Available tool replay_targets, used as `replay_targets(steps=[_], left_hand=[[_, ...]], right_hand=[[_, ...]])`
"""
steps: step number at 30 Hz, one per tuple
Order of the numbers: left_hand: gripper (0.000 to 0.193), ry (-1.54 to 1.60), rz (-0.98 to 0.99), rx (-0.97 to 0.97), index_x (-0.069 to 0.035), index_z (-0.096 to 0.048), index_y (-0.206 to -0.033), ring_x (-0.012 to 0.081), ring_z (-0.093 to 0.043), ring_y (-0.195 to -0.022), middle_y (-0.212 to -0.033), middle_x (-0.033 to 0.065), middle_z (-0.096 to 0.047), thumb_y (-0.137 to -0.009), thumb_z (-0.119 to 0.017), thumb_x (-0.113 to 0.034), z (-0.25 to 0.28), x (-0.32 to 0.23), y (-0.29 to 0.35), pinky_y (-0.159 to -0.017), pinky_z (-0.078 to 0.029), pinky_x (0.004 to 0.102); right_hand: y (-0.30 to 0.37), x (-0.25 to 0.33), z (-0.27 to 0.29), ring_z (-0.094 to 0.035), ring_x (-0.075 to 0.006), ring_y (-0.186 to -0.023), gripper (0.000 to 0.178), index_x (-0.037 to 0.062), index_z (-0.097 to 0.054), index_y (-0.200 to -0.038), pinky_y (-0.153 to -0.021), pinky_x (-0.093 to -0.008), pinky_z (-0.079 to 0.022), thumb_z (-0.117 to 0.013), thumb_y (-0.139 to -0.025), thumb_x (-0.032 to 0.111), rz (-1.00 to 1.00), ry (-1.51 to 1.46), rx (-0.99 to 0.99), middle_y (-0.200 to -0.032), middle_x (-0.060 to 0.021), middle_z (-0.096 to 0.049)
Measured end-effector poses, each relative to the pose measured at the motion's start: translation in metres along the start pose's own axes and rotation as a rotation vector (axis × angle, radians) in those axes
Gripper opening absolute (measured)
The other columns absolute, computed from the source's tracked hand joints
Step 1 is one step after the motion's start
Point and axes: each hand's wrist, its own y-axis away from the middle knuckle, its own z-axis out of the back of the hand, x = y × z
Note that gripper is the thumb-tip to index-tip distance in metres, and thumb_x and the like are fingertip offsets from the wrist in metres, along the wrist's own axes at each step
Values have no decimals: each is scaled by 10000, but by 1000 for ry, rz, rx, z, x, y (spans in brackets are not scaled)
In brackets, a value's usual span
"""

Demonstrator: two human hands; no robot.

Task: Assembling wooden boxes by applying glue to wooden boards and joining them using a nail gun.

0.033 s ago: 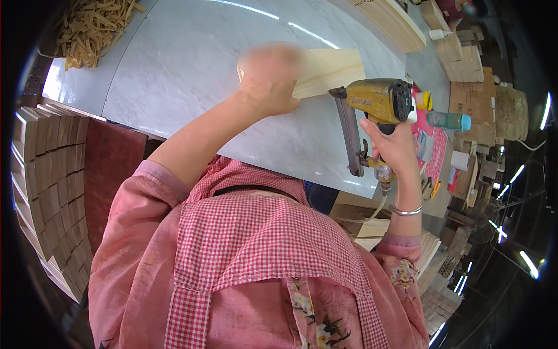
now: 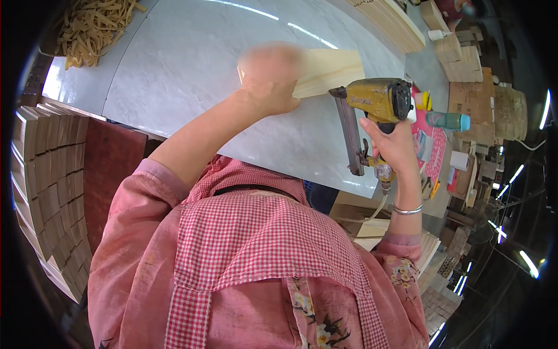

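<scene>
One flat, pale wooden piece (image 2: 334,71) is at the grey-white marbled tabletop (image 2: 174,75), well in from its near edge, with broad surface stretching leftward to one heap of tan, flat strips (image 2: 96,32). The left hand (image 2: 270,75) covers the piece's left end, its fingers too blurred to tell how they grip, while the right hand (image 2: 396,146) wraps its fingers around the handle of one yellow-and-black nail gun (image 2: 375,98), nose just beside the piece's lower edge; one teal, translucent bottle (image 2: 444,120) is farther right
</scene>
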Motion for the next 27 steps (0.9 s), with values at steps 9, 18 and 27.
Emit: replay_targets(steps=[9, 18, 27], left_hand=[[1268, 334, -49, -302, -53, -276, -1564, 354, -384, -1432, -1475, 181, -487, -571, -904, -529, -28, 58, 60, -1172, -282, 525], [1303, 505, 80, -258, -51, -227, -1586, 329, -338, -1482, -1536, 175, -429, -561, -947, -412, -49, 64, 74, -1218, -252, 470], [1193, 424, 158, -185, -63, -353, -1511, 328, -325, -1485, -1511, 135, -459, -546, -943, -440, -49, 64, 76, -1213, -259, 471]], right_hand=[[37, 24, -8, -499, -115, -440, 200, -16, -675, -880, -418, -268, -403, -784, -854, 150, 25, -57, -110, -635, -29, -613], [47, 42, -56, -624, -168, -581, 233, -47, -705, -962, -535, -294, -492, -803, -836, 123, 242, -28, 54, -787, -85, -732], [47, 50, -71, -675, -192, -646, 258, -52, -712, -990, -581, -302, -517, -804, -843, 140, 239, 27, 137, -847, -114, -758]])
